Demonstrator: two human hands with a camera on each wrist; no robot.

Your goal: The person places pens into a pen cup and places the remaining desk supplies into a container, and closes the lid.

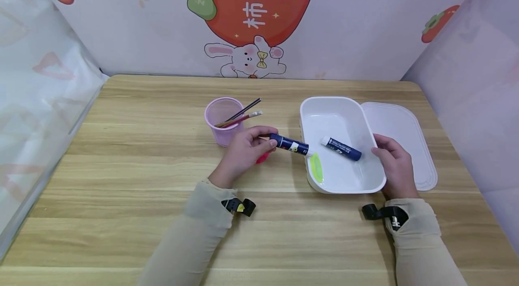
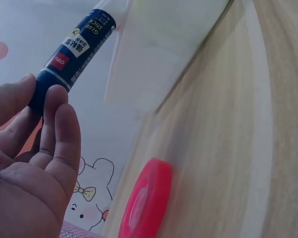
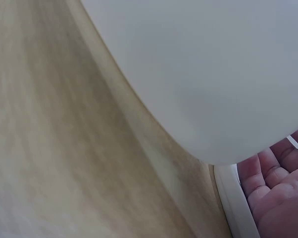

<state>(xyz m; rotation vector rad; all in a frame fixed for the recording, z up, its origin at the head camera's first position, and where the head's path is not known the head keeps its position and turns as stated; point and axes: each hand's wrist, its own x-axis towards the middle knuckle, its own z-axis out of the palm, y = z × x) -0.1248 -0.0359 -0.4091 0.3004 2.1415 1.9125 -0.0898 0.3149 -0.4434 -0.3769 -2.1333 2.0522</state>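
Observation:
My left hand [image 1: 243, 148] pinches a dark blue glue stick [image 1: 289, 144] by one end between thumb and fingers. Its white end points right and overlaps the left rim of a white plastic box [image 1: 336, 117]. Inside the box lie a second blue glue stick [image 1: 343, 149] and a yellow-green oval thing [image 1: 316, 168] against the left wall. My right hand [image 1: 395, 166] holds the box's right rim, thumb at the edge and fingers along the outside. Below my left hand, a pink-red round disc [image 2: 148, 201] rests on the table, mostly covered in the head view.
A pink cup [image 1: 222, 135] with pencils [image 1: 245, 117] leaning in it stands just behind my left hand. A white lid [image 1: 419, 146] lies right of the box, partly under my right hand. The wooden table [image 1: 134, 164] meets a printed cloth [image 1: 348, 47] at the back.

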